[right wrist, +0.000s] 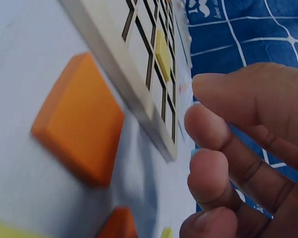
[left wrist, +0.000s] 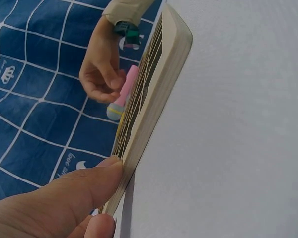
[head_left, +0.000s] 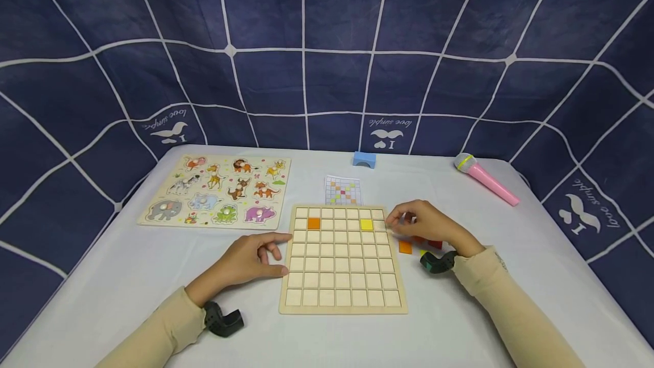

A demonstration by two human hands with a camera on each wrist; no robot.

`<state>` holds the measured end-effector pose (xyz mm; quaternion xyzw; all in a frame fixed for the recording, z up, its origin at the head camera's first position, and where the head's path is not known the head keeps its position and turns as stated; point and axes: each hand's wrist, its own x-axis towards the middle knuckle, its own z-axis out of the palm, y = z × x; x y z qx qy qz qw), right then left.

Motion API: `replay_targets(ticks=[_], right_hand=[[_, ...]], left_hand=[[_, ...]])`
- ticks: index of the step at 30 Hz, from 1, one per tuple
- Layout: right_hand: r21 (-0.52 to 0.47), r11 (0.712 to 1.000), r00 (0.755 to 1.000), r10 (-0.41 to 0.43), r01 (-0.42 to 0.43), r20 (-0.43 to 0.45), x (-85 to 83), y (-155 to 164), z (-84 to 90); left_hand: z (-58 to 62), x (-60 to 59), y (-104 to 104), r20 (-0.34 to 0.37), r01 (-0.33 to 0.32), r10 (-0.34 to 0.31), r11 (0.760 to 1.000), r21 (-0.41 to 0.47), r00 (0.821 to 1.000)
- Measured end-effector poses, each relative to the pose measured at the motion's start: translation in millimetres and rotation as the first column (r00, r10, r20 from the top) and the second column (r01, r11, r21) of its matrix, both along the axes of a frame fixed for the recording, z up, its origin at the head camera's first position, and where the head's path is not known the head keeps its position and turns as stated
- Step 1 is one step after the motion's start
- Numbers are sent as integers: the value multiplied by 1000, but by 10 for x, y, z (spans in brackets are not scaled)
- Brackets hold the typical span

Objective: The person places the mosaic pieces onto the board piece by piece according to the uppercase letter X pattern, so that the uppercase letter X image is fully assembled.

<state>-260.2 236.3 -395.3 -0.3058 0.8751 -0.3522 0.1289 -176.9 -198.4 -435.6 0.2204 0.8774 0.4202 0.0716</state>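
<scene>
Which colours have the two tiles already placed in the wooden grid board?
One tile is orange, the other yellow; the head view shows them best.

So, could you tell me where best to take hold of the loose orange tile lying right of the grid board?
Pinch the orange tile by two opposite side edges, coming from above: it lies flat on the table, so only its low sides give purchase.

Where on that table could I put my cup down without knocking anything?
Bare cloth lies between the animal puzzle and blue block, and right of the loose tiles below the pink microphone. It is crowded around the grid board, where both hands work.
</scene>
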Motion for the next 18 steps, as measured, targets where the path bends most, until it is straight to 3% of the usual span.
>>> replay_targets(ticks=[12,18], right_hand=[[-19,996,987,90,-88,130,69,202,-7],[2,991,985,135,-136,110,79,225,-53]], left_hand=[[-17,-4,-14,0,-15,15,1000,-18,1000],[-26,-14,-13,5,-12,12,1000,-19,1000]])
